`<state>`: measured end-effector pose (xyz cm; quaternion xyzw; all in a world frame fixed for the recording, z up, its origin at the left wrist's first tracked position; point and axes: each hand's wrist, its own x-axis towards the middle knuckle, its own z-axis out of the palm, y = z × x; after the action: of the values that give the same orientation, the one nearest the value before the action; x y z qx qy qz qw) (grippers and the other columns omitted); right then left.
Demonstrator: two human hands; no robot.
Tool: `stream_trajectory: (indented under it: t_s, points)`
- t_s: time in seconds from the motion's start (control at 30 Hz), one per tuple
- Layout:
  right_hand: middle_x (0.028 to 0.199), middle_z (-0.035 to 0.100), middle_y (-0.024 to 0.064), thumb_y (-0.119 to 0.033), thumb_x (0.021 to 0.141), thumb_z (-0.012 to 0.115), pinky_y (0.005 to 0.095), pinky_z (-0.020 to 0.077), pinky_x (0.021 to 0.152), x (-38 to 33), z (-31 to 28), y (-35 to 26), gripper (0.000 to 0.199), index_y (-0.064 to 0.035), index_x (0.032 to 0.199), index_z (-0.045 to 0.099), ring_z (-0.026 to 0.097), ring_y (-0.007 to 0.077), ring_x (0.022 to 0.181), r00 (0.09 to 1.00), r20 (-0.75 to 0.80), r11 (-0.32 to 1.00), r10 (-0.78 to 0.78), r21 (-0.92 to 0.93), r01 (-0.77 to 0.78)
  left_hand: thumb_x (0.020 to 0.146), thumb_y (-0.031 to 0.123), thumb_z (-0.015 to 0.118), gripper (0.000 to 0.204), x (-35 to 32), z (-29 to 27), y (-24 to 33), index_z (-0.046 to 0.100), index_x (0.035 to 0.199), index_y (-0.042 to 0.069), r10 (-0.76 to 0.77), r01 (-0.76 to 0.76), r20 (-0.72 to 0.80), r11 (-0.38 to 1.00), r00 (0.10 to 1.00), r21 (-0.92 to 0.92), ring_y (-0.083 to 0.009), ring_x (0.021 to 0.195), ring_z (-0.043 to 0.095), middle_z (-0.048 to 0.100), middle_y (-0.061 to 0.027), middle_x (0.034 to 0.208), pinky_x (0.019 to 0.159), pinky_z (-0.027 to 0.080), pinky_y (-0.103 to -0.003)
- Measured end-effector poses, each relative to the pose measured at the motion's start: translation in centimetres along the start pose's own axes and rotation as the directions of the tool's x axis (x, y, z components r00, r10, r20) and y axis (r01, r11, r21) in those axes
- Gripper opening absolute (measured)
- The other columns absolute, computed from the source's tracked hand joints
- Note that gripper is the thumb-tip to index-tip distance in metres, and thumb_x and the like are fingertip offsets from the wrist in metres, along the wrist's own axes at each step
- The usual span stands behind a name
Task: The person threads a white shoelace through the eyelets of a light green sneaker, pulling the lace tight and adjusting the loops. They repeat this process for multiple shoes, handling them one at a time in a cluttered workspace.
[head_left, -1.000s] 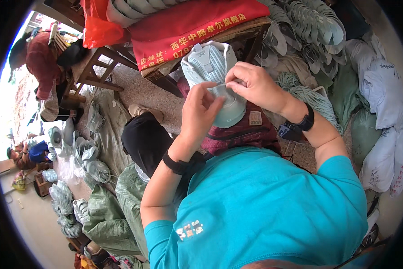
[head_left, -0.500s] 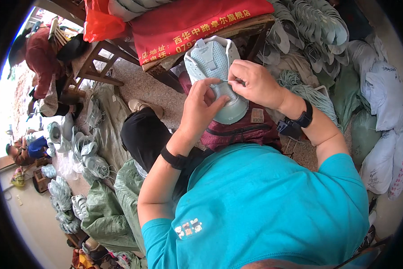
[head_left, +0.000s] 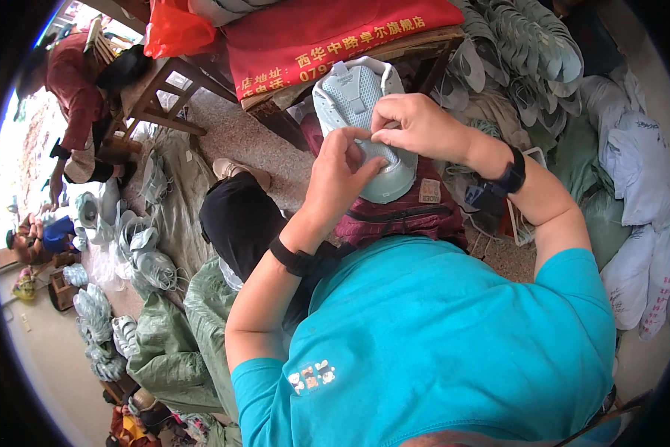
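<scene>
A pale green shoe upper [head_left: 389, 188] with mesh on its tongue lies over a maroon bag or cloth [head_left: 405, 221] at my lap, its rounded toe toward me. My left hand [head_left: 340, 165] grips it, thumb resting near the toe and forefinger raised to the lace opening. There my right hand [head_left: 409, 127] pinches thumb against forefinger, touching the left forefinger's tip. A thin green shoelace runs between these fingertips in the earlier frame; now the fingers mostly cover it.
Beyond the shoe stands a wooden bench [head_left: 275, 109] under a red cloth [head_left: 335, 45]. Stacked shoe parts [head_left: 532, 56] and white sacks [head_left: 640, 179] crowd the right. Green sacks [head_left: 171, 350] lie at left. Another person [head_left: 78, 89] bends over by a wooden stool [head_left: 156, 104].
My right fingertips have moved slightly left, closing the gap to my left forefinger. The bundle of pale green laces beside my right wrist shows much less now.
</scene>
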<state>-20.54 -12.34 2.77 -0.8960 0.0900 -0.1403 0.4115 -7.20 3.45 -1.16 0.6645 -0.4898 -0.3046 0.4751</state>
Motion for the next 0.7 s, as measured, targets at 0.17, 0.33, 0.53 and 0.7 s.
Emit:
stream_trajectory:
  t_s: [0.17, 0.33, 0.53, 0.7]
  points:
    - [0.082, 0.060, 0.0109, -0.009, 0.081, 0.069, 0.0351, 0.0479, 0.068, -1.0, 0.3, -0.9, 0.014, -0.0013, 0.084, 0.057, 0.060, 0.0237, 0.076, 0.988, -0.149, 0.987, 0.027, -0.151, -0.050, 0.076, 0.008, 0.079, 0.043, -0.2, 0.3, 0.3, 0.056, 0.112, 0.005, 0.032, -0.032, -0.032, 0.999, 0.999, 0.003, -0.0064, 0.066, 0.042, 0.044, 0.0037, 0.077, 0.057, 0.039, -0.022]
    - [0.085, 0.060, 0.0118, -0.011, 0.086, 0.067, 0.0338, 0.0484, 0.069, -1.3, 1.9, -0.3, 0.013, -0.0010, 0.087, 0.060, 0.060, 0.0244, 0.076, 0.984, -0.168, 0.998, 0.067, -0.003, -0.068, 0.073, 0.010, 0.081, 0.042, -0.1, -0.1, 0.9, 0.058, 0.108, 0.004, -0.026, 0.027, -0.012, 0.999, 1.000, 0.020, -0.0147, 0.066, 0.047, 0.046, -0.0037, 0.078, 0.060, 0.045, -0.030]
    - [0.084, 0.064, 0.0103, -0.015, 0.094, 0.060, 0.0314, 0.0486, 0.070, -0.9, 1.3, 0.1, 0.017, 0.0008, 0.094, 0.064, 0.061, 0.0182, 0.077, 0.986, -0.167, 0.999, -0.013, -0.049, 0.005, 0.077, 0.006, 0.075, 0.028, -0.1, -0.6, 0.7, 0.065, 0.103, 0.008, 0.158, -0.132, -0.154, 0.977, 0.975, 0.167, -0.0137, 0.066, 0.047, 0.046, -0.0024, 0.078, 0.058, 0.042, -0.027]
    - [0.086, 0.065, 0.0091, -0.016, 0.096, 0.058, 0.0301, 0.0486, 0.072, -0.6, 0.5, -0.4, 0.020, 0.0022, 0.097, 0.064, 0.061, 0.0154, 0.080, 0.986, -0.004, 0.983, 0.167, 0.082, -0.166, 0.079, 0.006, 0.070, 0.018, 1.0, -0.7, -0.4, 0.065, 0.096, 0.008, 0.475, -0.374, -0.145, 0.817, 0.868, 0.439, -0.0209, 0.068, 0.052, 0.049, -0.0071, 0.080, 0.060, 0.044, -0.033]
